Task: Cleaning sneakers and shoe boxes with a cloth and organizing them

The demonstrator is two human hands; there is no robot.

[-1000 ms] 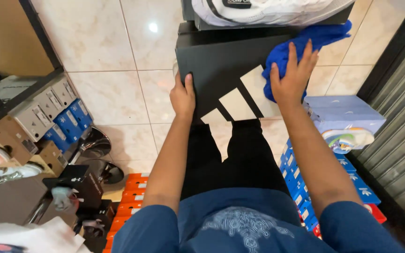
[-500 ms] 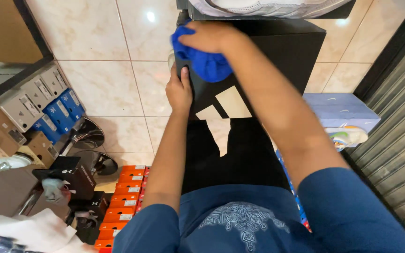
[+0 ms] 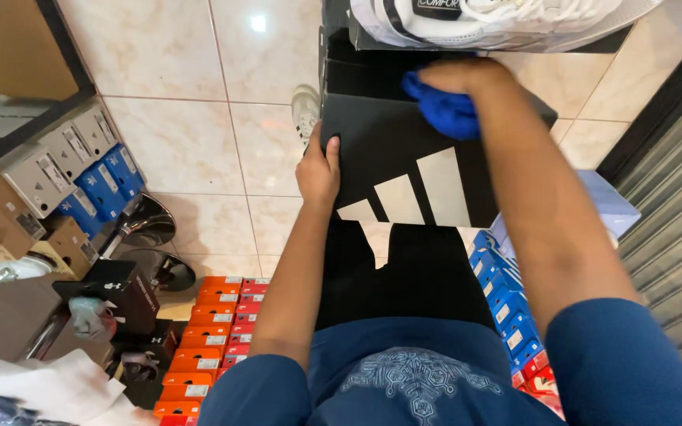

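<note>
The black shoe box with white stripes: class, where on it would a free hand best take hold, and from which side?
Likely the near left edge of the black shoe box, coming from the left. The left hand already has its grip there, fingers over the rim. The right hand presses a blue cloth on top, and a white shoe crowds the far end.

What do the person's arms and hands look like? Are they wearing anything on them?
Both hands, the left hand and the right hand, are bare: no gloves, rings or watch show. The forearms are bare too. Short blue sleeves cover the upper arms, part of a blue shirt.
</note>
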